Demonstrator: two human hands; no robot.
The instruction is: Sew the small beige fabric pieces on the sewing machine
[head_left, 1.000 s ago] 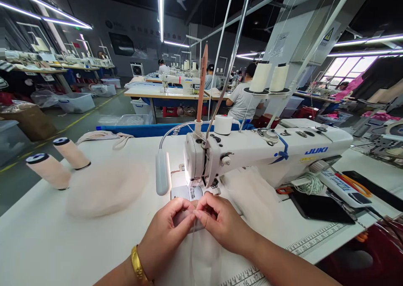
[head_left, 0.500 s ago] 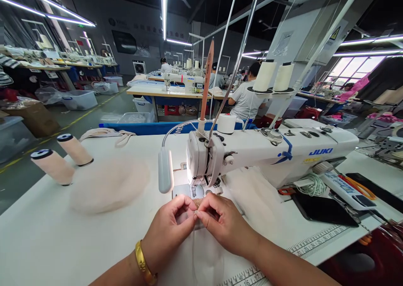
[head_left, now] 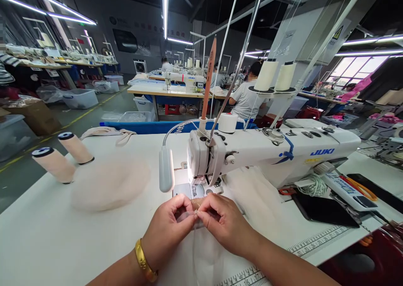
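My left hand (head_left: pixel 171 223) and my right hand (head_left: pixel 222 221) meet fingertip to fingertip just in front of the sewing machine (head_left: pixel 208 156). Both are closed in a pinch on a thin, sheer whitish fabric (head_left: pixel 206 252), which hangs down from the fingers over the table edge nearest me. Behind the fingertips lies the metal needle plate (head_left: pixel 182 190), under the machine's head. The machine's lamp (head_left: pixel 166 170) shines on this spot. A gold bracelet (head_left: pixel 145 261) circles my left wrist. The fingers partly hide the pinched edge.
Sheer beige fabric (head_left: pixel 110 185) lies at left beside two thread cones (head_left: pixel 53 164). More pale fabric (head_left: pixel 252 193) rests under the machine arm. At right are a black phone (head_left: pixel 321 210), orange-handled scissors (head_left: pixel 362 188) and a cord bundle (head_left: pixel 313 185). A printed ruler (head_left: pixel 321 242) runs along the front edge.
The two hands stay almost in place, still pinching the sheer fabric. My left fingers have shifted very slightly, and the camera view has moved a little.
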